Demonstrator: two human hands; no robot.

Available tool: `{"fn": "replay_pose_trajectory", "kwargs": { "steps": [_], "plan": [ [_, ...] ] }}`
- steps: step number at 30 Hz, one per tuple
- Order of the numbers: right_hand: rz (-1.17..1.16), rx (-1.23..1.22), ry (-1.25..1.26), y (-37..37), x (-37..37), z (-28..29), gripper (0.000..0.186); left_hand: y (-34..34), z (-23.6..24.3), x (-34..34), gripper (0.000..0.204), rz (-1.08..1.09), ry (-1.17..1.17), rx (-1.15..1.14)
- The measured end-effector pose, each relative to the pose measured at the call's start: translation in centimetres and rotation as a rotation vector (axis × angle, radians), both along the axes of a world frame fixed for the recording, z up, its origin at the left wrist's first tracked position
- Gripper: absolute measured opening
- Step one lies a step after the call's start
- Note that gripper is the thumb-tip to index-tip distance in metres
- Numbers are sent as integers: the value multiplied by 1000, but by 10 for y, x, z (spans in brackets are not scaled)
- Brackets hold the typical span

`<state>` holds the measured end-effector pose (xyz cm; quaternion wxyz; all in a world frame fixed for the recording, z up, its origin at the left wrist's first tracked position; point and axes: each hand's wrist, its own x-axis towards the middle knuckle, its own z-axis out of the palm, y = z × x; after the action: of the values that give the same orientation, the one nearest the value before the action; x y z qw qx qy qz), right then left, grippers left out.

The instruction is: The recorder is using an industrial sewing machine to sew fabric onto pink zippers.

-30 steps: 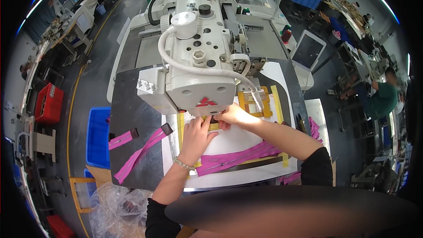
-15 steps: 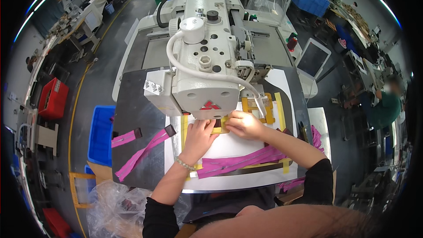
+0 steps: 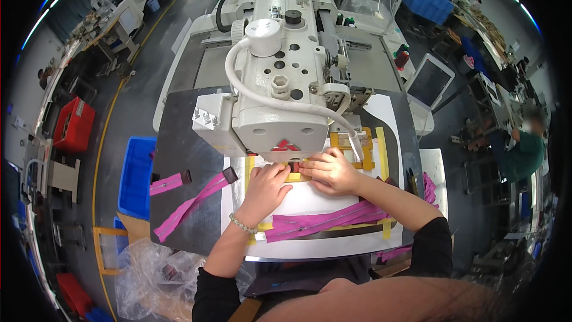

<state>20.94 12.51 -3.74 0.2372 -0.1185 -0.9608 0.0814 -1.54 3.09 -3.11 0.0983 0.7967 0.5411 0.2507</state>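
Under the white sewing machine head [image 3: 274, 131], my left hand [image 3: 265, 188] has bent fingertips on a small dark-red piece [image 3: 294, 167] in a small yellow frame [image 3: 295, 176]. My right hand [image 3: 332, 173] grips at the same piece from the right with curled fingers; its exact contact is partly hidden. A larger yellow frame [image 3: 366, 152] lies behind my right hand on a white sheet [image 3: 316, 201]. Several magenta zipper strips [image 3: 322, 222] cross the sheet's front, and two more [image 3: 190, 206] with dark ends lie on the dark tabletop [image 3: 185, 113] to the left.
A blue bin [image 3: 136, 176] stands left of the table above crumpled clear plastic [image 3: 143, 280]. A red bin [image 3: 72, 125] is farther left. A tablet-like screen [image 3: 428, 83] stands at the back right. A co-worker in green [image 3: 523, 149] sits at the far right.
My right hand has shifted slightly rightward and its fingers now reach across to the small piece. My left hand stays at the piece, its fingers a little more bent.
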Motion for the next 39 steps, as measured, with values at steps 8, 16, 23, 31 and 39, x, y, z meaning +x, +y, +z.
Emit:
{"fn": "replay_pose_trajectory", "kwargs": {
  "steps": [8,16,23,31,39],
  "plan": [
    [-20,60,-33,0,-6,1,36,-2,4,-2,37,-3,26,-12],
    [-146,-34,29,-23,0,8,29,-4,0,-6,33,-13,13,7],
    [-116,-317,-38,-99,17,22,37,1,7,-3,30,1,16,5],
    [-162,-429,-87,-109,17,9,33,1,3,-3,30,6,13,2],
    [-143,-494,-58,-108,12,16,24,-1,2,-4,30,7,-2,-6]
  ]
}}
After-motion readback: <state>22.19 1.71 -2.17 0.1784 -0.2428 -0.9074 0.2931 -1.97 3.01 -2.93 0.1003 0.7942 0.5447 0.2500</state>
